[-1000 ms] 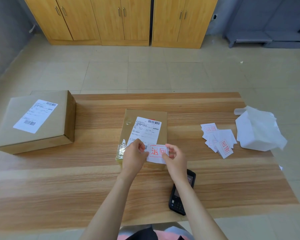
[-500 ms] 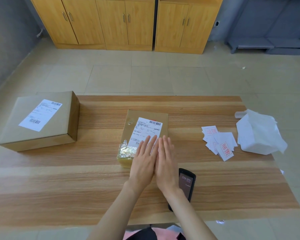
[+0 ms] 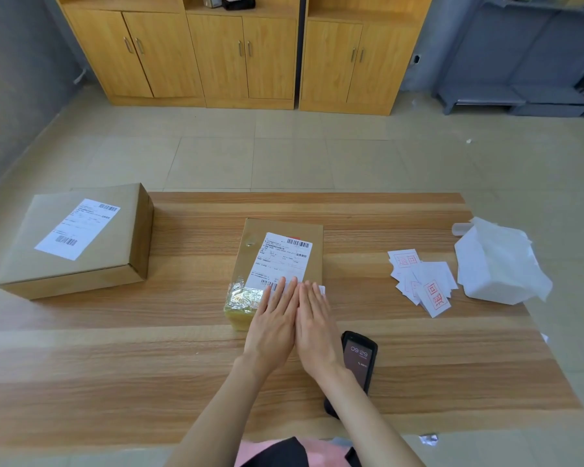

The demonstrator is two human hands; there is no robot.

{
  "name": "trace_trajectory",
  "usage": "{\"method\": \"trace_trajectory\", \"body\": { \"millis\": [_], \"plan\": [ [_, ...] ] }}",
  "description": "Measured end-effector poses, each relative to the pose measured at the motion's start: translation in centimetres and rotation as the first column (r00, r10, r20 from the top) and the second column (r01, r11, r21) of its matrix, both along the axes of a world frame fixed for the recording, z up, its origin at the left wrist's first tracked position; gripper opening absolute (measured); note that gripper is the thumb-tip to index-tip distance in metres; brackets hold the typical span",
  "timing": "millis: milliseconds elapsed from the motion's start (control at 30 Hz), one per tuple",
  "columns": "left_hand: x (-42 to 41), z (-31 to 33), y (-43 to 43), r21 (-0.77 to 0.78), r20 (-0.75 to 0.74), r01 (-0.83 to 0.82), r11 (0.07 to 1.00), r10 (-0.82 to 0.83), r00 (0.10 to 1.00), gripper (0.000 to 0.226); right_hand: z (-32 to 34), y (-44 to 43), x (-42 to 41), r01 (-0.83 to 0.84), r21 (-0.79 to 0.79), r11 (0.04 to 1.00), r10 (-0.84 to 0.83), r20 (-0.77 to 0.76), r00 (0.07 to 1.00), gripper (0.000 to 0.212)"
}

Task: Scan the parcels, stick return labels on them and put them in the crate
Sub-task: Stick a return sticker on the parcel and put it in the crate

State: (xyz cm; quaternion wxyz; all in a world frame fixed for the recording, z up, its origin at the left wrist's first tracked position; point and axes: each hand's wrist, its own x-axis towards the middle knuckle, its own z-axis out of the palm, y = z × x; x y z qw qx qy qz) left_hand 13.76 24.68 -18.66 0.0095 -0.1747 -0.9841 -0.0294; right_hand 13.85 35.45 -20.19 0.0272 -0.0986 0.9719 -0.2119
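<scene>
Table [image 3: 115, 365]: wood grain, and it carries everything below.

Box [image 3: 122, 230]: large carton well out to the left of the left hand, on the table's far left corner. It has a white shipping sheet with barcodes on top; the print is too small to read. No red label can be seen on it.

Wrap [image 3: 496, 264]: crumpled white sheet, far right of the right hand.

Parcel [image 3: 312, 264]: small carton directly under and ahead of both hands. Its long axis runs away from the person. There is crinkled clear tape on the near left corner. Its shipping sheet [image 3: 280, 261] has a barcode at the top and another at the bottom; the text is not legible.

Left hand [image 3: 273, 325], right hand [image 3: 314, 325]: both lie flat with fingers straight, side by side and touching, palms pressing on the parcel's near end. Neither grips anything.

Return label [image 3: 321, 289]: only a white corner shows past the right fingertips. The rest is under the palms. Judged: it is being smoothed down.

Loose labels [image 3: 422, 281]: small heap to the right of the right hand, near the wrap. They have red frames with red characters; "回" is readable on two.

Scanner [image 3: 359, 358]: black handheld just beside the right wrist, with the screen showing "09:29".

Crate: not in view, so its direction from the hands cannot be told. Judged: both hands are equally near, and a lift would take the parcel by its long sides.
</scene>
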Motion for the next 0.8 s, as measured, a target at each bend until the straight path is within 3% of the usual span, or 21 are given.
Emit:
{"method": "trace_trajectory", "body": {
  "millis": [367,800],
  "plan": [
    [-0.4,-0.9,-0.8,0.005,0.099,-0.027,1.0,0.027,0.995,0.061,-0.5,0.7,0.0,0.051,-0.029,0.998,-0.051,0.013,0.999,0.055],
    [-0.2,-1.7,-2.5,0.069,0.068,-0.121,0.99,0.117,0.991,0.054,-1.4,1.3,0.2,0.166,-0.083,0.983,-0.163,0.035,0.986,0.057]
  ]
}}
